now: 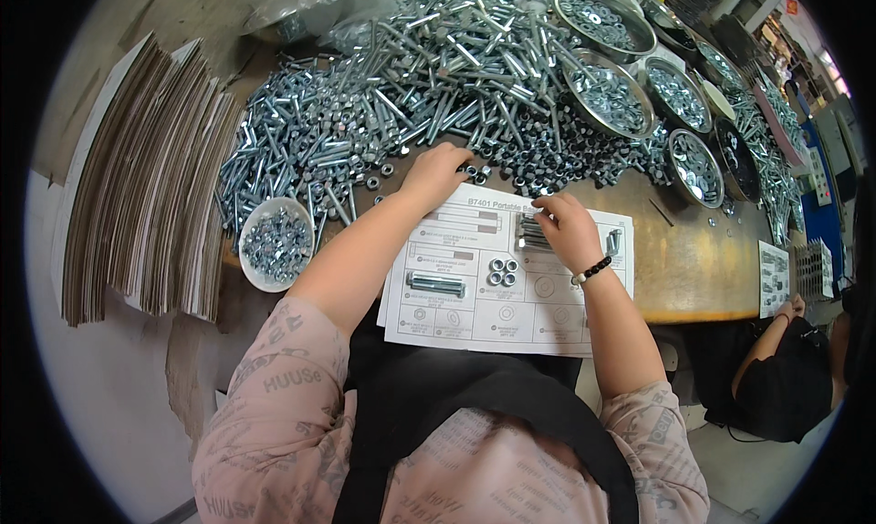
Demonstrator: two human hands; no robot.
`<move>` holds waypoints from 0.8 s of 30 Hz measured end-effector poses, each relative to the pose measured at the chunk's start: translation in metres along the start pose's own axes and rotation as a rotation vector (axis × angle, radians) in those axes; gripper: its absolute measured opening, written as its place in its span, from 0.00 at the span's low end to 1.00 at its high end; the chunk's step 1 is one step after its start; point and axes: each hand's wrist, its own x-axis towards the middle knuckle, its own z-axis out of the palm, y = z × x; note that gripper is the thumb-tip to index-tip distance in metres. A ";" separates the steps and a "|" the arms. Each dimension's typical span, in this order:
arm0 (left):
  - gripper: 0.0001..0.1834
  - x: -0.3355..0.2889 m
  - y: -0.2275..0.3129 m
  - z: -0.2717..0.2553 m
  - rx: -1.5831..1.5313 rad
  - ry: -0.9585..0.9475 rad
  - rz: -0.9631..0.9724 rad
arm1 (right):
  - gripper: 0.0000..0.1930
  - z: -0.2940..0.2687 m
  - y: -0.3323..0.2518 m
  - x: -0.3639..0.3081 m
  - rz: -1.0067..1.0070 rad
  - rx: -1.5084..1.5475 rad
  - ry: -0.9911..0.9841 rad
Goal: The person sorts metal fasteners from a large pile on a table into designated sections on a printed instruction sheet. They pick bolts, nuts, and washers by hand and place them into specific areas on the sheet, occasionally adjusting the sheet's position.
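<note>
A printed sheet with outlined boxes (438, 328) lies in front of me at the table edge. On it rest a bundle of bolts (436, 284), a cluster of hex nuts (502, 271) and a row of thinner bolts (532, 231). My left hand (436, 172) is beyond the sheet's top left edge, its fingers bent down beside loose nuts (481, 172); its fingertips are partly hidden. My right hand (571, 231), with a beaded bracelet, is over the row of thinner bolts, fingers curled and closed; what they hold is hidden. A short bolt (613, 242) lies to its right.
A large heap of bolts (456, 49) covers the far table, with dark nuts (584, 150) along its near edge. Metal bowls of washers (610, 95) stand at right. A white bowl (247, 250) and stacked cardboard (137, 186) are at left. A co-worker's hand (792, 309) shows far right.
</note>
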 end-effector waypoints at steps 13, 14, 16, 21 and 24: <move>0.18 -0.023 0.038 -0.038 0.061 0.074 0.119 | 0.07 -0.025 0.020 -0.015 0.022 0.088 0.080; 0.18 -0.035 0.039 -0.051 0.050 0.081 0.091 | 0.07 -0.029 0.016 -0.020 0.015 0.101 0.096; 0.18 -0.063 0.036 -0.075 0.028 0.100 0.035 | 0.08 -0.031 0.014 -0.028 -0.006 0.117 0.091; 0.11 -0.132 -0.017 -0.136 0.307 0.302 -0.306 | 0.08 -0.029 0.009 -0.041 -0.013 0.246 0.130; 0.06 -0.157 -0.039 -0.157 0.453 0.146 -0.409 | 0.08 -0.029 0.003 -0.044 -0.032 0.236 0.124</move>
